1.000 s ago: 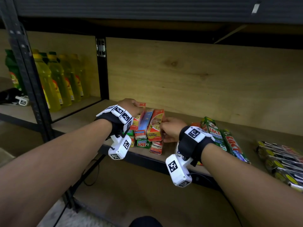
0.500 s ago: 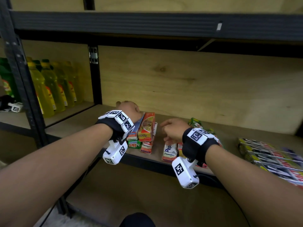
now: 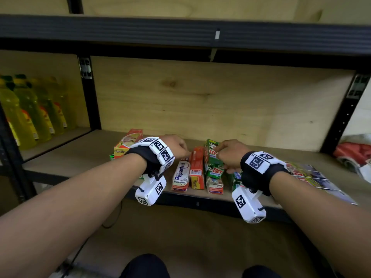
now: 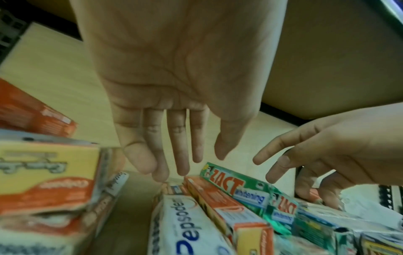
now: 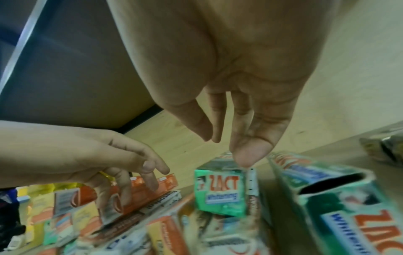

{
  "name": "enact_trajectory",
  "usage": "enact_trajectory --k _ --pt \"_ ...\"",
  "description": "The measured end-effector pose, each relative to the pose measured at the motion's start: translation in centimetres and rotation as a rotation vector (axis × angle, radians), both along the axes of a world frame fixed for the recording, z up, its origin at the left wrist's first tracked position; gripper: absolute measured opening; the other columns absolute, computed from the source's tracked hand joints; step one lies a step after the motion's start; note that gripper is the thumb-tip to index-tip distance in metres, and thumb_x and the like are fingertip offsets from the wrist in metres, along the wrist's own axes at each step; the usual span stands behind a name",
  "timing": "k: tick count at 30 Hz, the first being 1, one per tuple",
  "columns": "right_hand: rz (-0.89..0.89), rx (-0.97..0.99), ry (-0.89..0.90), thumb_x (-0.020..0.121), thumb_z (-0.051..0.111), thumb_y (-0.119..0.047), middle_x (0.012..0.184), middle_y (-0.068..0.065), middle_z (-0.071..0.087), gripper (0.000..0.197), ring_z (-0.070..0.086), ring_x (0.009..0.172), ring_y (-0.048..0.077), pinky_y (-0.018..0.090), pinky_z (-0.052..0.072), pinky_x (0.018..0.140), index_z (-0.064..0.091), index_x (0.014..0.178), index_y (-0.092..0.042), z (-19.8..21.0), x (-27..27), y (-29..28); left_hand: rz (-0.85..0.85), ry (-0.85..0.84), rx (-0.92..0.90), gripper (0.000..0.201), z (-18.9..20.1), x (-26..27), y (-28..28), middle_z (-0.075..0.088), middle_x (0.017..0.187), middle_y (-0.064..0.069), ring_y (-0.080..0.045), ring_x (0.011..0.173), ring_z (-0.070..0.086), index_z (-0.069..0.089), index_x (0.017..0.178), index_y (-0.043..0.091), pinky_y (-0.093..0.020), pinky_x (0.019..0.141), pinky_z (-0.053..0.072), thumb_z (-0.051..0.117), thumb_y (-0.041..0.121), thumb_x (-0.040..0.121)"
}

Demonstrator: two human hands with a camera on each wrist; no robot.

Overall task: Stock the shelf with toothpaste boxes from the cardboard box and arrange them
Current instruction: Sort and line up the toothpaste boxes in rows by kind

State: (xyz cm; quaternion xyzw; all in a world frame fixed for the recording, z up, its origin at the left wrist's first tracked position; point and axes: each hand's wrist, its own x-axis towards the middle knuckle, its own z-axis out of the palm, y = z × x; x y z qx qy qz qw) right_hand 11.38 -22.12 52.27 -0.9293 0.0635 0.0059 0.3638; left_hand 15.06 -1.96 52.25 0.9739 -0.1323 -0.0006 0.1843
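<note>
Toothpaste boxes lie lengthwise in rows on the wooden shelf [image 3: 80, 155]: a white Pepsodent box [image 3: 181, 175], an orange box [image 3: 197, 167] and green Zact boxes [image 3: 213, 163]. A separate stack with an orange box on top [image 3: 128, 143] sits to the left. My left hand [image 3: 178, 146] [image 4: 196, 163] hovers with straight fingers, the tips on the far end of the orange box [image 5: 139, 189]. My right hand [image 3: 228, 155] [image 5: 218, 138] hangs relaxed over a Zact box [image 5: 220, 189], one fingertip touching its top. Neither hand holds anything. The cardboard box is out of view.
Yellow bottles [image 3: 30, 117] fill the bay to the left, behind a black upright [image 3: 90, 97]. Flat packets [image 3: 309, 177] lie on the shelf to the right. A black upper shelf beam [image 3: 180, 31] runs overhead. Bare board lies behind the boxes.
Both hands have moved right, from the left stack to the middle rows of boxes. My left hand has left that stack. The view has tilted up and shifted right.
</note>
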Motion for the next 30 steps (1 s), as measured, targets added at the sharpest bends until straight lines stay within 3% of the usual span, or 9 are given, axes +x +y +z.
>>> enact_trajectory --k 4,8,10,13,17,21,23,25,30 --pt "0.012 -0.106 0.055 0.096 0.056 -0.028 0.081 0.004 0.065 0.024 0.072 0.071 0.028 0.044 0.063 0.073 0.058 0.118 -0.020 -0.6 0.1 -1.4 -0.070 0.065 0.055 0.040 -1.6 0.2 -2.2 0.067 0.107 0.003 -0.010 0.072 0.057 0.065 0.118 0.024 -0.021 0.060 0.043 0.062 0.051 0.089" --pt "0.016 -0.093 0.065 0.094 0.061 -0.039 0.087 0.005 0.066 0.033 0.074 0.083 0.029 0.044 0.062 0.077 0.057 0.116 -0.016 -1.4 0.5 -1.3 -0.094 0.126 0.117 0.055 -3.0 1.2 -3.1 0.062 0.125 0.002 -0.019 0.102 0.060 0.063 0.124 0.026 -0.030 0.086 0.049 0.065 0.061 0.081" --pt "0.024 -0.106 0.066 0.093 0.062 -0.045 0.081 0.004 0.066 0.031 0.075 0.082 0.030 0.041 0.062 0.079 0.057 0.104 -0.017 -1.5 0.7 -1.0 -0.095 0.138 0.119 0.057 -3.1 1.4 -3.2 0.064 0.124 -0.001 -0.021 0.104 0.061 0.064 0.123 0.023 -0.033 0.089 0.049 0.068 0.059 0.079" --pt "0.040 -0.105 0.080 0.087 0.067 -0.053 0.094 0.009 0.071 0.044 0.075 0.080 0.030 0.044 0.062 0.079 0.057 0.104 -0.014 -1.7 1.3 -0.3 -0.104 0.143 0.116 0.056 -3.2 1.7 -3.3 0.065 0.125 -0.004 -0.022 0.107 0.062 0.065 0.122 0.019 -0.037 0.092 0.049 0.069 0.056 0.080" --pt "0.026 -0.008 0.057 0.077 0.077 -0.043 0.093 0.011 0.073 0.041 0.075 0.076 0.030 0.046 0.063 0.070 0.062 0.096 -0.011 -2.1 2.1 0.1 -0.116 0.140 0.139 0.056 -3.2 1.7 -3.2 0.065 0.126 -0.001 -0.019 0.101 0.064 0.065 0.124 0.021 -0.034 0.088 0.051 0.067 0.057 0.081" --pt "-0.006 0.114 0.048 0.083 0.075 -0.028 0.094 0.011 0.068 0.022 0.072 0.085 0.028 0.047 0.062 0.079 0.057 0.082 -0.016 -1.7 1.6 -0.7 -0.105 0.124 0.166 0.057 -3.3 1.5 -3.3 0.065 0.122 0.000 -0.022 0.110 0.061 0.066 0.123 0.020 -0.035 0.096 0.049 0.064 0.060 0.082" --pt "-0.023 0.204 0.041 0.084 0.076 -0.025 0.100 0.010 0.069 0.020 0.071 0.088 0.026 0.046 0.061 0.082 0.062 0.094 -0.014 -1.9 1.1 -1.4 -0.092 0.118 0.166 0.056 -3.5 1.4 -3.5 0.063 0.103 0.000 -0.022 0.098 0.062 0.070 0.112 0.016 -0.032 0.087 0.048 0.064 0.061 0.081" --pt "-0.040 0.262 -0.004 0.080 0.078 -0.026 0.113 0.012 0.070 0.037 0.070 0.101 0.031 0.050 0.059 0.085 0.066 0.113 -0.015 -2.0 0.7 -2.2 -0.062 0.085 0.198 0.049 -3.7 1.5 -3.7 0.053 0.090 0.003 -0.020 0.080 0.053 0.062 0.090 0.021 -0.030 0.073 0.042 0.061 0.068 0.075" --pt "-0.071 0.211 -0.025 0.076 0.079 -0.025 0.113 0.010 0.067 0.043 0.072 0.093 0.033 0.049 0.062 0.074 0.064 0.117 -0.022 -0.4 -0.7 -4.4 -0.025 0.056 0.285 0.049 -3.8 1.9 -4.8 0.058 0.078 0.003 -0.020 0.065 0.050 0.053 0.079 0.032 -0.029 0.062 0.042 0.056 0.075 0.057"
